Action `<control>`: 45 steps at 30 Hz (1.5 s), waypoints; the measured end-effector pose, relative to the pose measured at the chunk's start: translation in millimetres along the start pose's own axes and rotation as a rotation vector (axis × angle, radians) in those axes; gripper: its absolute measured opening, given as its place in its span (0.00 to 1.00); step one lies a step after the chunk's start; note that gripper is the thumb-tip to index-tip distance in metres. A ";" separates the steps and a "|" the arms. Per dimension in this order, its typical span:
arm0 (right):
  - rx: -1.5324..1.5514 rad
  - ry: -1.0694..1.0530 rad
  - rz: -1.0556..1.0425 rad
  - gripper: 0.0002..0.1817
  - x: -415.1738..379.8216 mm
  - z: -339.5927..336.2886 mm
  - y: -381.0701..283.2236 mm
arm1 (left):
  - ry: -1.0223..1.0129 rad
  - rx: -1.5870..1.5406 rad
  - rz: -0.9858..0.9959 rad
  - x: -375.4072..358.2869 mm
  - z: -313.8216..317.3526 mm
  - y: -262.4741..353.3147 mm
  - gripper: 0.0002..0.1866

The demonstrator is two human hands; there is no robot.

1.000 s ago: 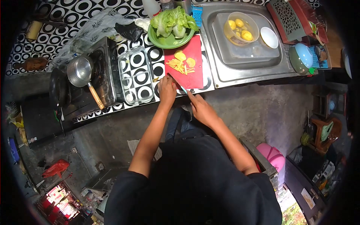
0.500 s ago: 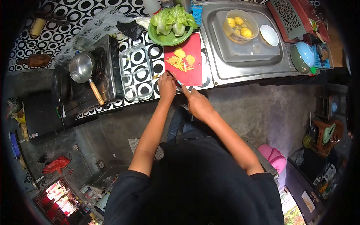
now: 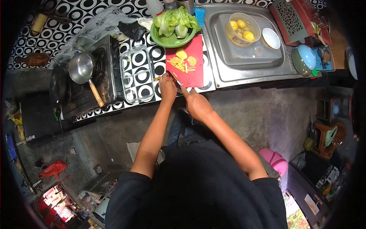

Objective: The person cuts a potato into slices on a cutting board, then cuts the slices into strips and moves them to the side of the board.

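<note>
Seen from the head camera, looking down along both arms to a counter (image 3: 114, 15) patterned with black and white rings. Left hand (image 3: 167, 86) pressed down at the near left corner of the red board (image 3: 192, 74), fingers curled over something small; what it grips too small to tell. Right hand (image 3: 196, 104) just beside it at the near edge, clenched on a knife (image 3: 177, 82) with a pale blue handle. Knife's long axis running diagonally, from the right hand up and left toward the left hand's fingertips; blade itself mostly hidden between the two hands. Further up the board, a pile of yellow strips (image 3: 179, 65) and two yellow slices (image 3: 187, 58), well clear of the blade. Beyond the board and touching its far edge, a green plate (image 3: 167, 41) loaded with lettuce (image 3: 176, 20). Left of the board, an empty glass dish (image 3: 137, 74), then a stove (image 3: 103, 72) carrying a metal pan (image 3: 81, 68) with its wooden handle pointing toward the person. Right of the board, a steel sink (image 3: 228, 72) holding a tub (image 3: 242, 30) of yellow pieces in water and a white bowl (image 3: 271, 38). Nothing lying between hands and board.
</note>
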State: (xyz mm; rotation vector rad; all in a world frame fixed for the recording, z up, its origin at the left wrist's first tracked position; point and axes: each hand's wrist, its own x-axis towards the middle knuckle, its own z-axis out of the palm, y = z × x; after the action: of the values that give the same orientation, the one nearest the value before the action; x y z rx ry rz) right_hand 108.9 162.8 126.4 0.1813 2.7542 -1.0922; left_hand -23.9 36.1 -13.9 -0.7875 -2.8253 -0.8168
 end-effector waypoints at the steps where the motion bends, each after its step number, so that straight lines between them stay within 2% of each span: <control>1: 0.005 0.002 0.001 0.41 0.2 0.6 -0.1 | 0.003 -0.012 0.001 0.0 1.0 -1.6 0.09; 12: -0.006 0.020 -0.007 0.38 1.4 7.1 4.5 | 0.003 0.007 -0.008 -1.6 -0.9 0.2 0.11; 21: -0.053 0.026 -0.028 0.42 5.1 12.8 4.8 | 0.003 0.064 -0.002 -1.9 0.7 0.9 0.09; 24: -0.089 0.009 -0.026 0.35 3.9 10.6 4.6 | 0.010 0.075 0.005 -1.7 2.3 -0.2 0.09; 27: -0.064 -0.003 -0.016 0.42 3.9 11.4 6.1 | 0.009 0.080 0.006 -2.1 3.2 0.1 0.09; 30: -0.075 0.001 -0.005 0.42 3.0 12.8 7.2 | 0.010 0.087 0.009 -1.1 0.1 2.5 0.09; 33: -0.116 -0.011 -0.004 0.36 0.9 14.0 8.6 | 0.015 0.082 0.010 -1.4 0.0 3.8 0.09; 45: -0.061 0.022 0.030 0.39 -1.3 22.4 17.1 | 0.067 0.098 0.033 -2.7 7.0 -0.5 0.12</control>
State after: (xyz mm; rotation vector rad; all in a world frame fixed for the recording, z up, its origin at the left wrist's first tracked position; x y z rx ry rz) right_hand 115.7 159.7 99.2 0.2273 2.7908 -1.0039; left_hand -21.5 38.2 -20.7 -0.7757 -2.7616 -0.6810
